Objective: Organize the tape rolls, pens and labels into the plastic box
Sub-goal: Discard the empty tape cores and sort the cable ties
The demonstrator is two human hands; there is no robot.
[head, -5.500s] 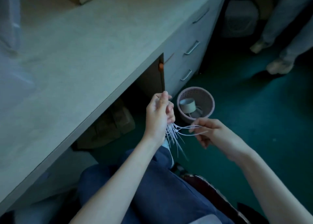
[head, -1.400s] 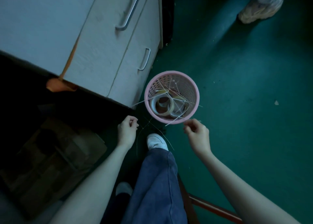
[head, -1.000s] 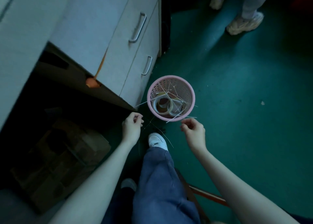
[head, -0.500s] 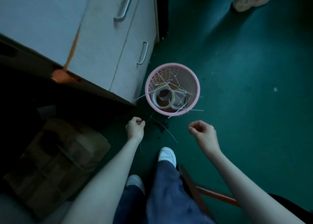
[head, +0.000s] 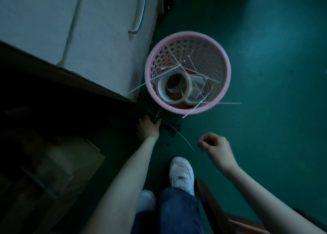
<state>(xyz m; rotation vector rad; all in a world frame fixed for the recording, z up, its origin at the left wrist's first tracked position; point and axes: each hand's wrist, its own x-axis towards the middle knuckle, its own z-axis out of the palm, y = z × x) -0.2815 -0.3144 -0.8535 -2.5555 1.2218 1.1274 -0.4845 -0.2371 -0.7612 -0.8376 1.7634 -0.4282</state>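
Dim throughout; under-desk space at 9 o'clock nearly black, with only a vague brown cardboard box [head: 58, 164] discernible at 8 o'clock. Cut off at 12 o'clock: top of the pale drawer cabinet [head: 99, 39], one curved metal handle [head: 137, 14] showing. Cut off at 5 o'clock: reddish wooden chair frame [head: 217, 214].

At 12 to 1 o'clock, standing on smooth green floor [head: 274, 74]: round pink plastic basket [head: 150, 63], wall perforated with rows of small holes, rim plain and thick. Inside, toward its 6 o'clock side: two tape rolls [head: 163, 90], pale, ring-shaped, overlapping, cardboard cores visible. Across and over them: thin white cable ties [head: 174, 67], stiff and straight, criss-crossed, some poking out past the rim at 8 and 4 o'clock. No pens or labels discernible.

Just below the basket, at centre: left hand [head: 147, 128] reaching down into shadow, fingertips lost in the dark, thumb and finger seemingly pinched on a loose cable tie [head: 180, 136] lying slanted toward 5 o'clock; grip hard to confirm. At 4 o'clock of that: right hand [head: 215, 144], raised above the floor, fingers curled loosely inward, thumb near forefinger, holding nothing visible, just beside the tie's lower end, apart from it.

At 6 o'clock: white sneaker [head: 181, 173] and blue denim leg [head: 177, 214]; second shoe blurred beside it.
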